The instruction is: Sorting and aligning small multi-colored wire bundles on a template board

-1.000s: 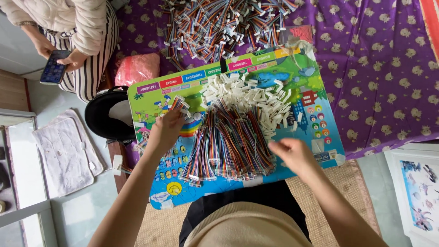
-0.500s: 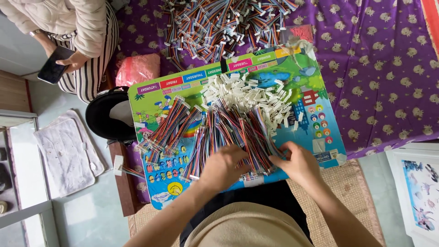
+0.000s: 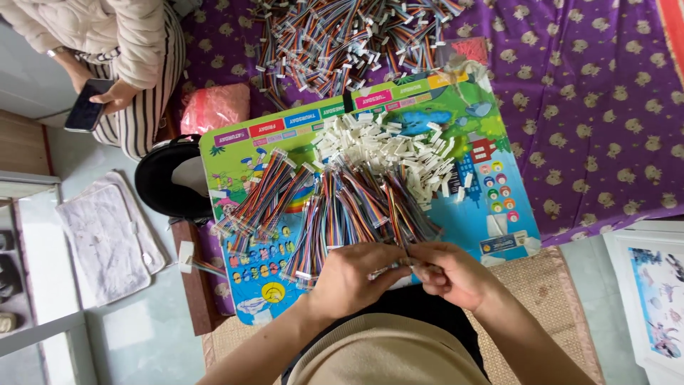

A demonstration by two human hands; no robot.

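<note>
My left hand (image 3: 356, 274) and my right hand (image 3: 452, 274) meet at the near edge of a colourful picture board (image 3: 499, 178). Both pinch the near end of one multicoloured ribbon cable (image 3: 399, 221) drawn from the big fan of cables (image 3: 349, 207) on the board. A smaller bundle of cables (image 3: 260, 203) lies to the left of the fan. A heap of small white plastic connectors (image 3: 392, 146) sits at the far side of the board, behind the cables.
A large pile of more ribbon cables (image 3: 342, 36) covers the purple patterned cloth (image 3: 598, 107) beyond the board. Another person in a striped garment (image 3: 135, 64) sits at the far left holding a phone (image 3: 85, 105). A pink bag (image 3: 214, 107) and a black stool (image 3: 174, 178) lie left.
My left hand set down the small bundle at the left of the board and came back to the near edge, joining my right hand on one cable.
</note>
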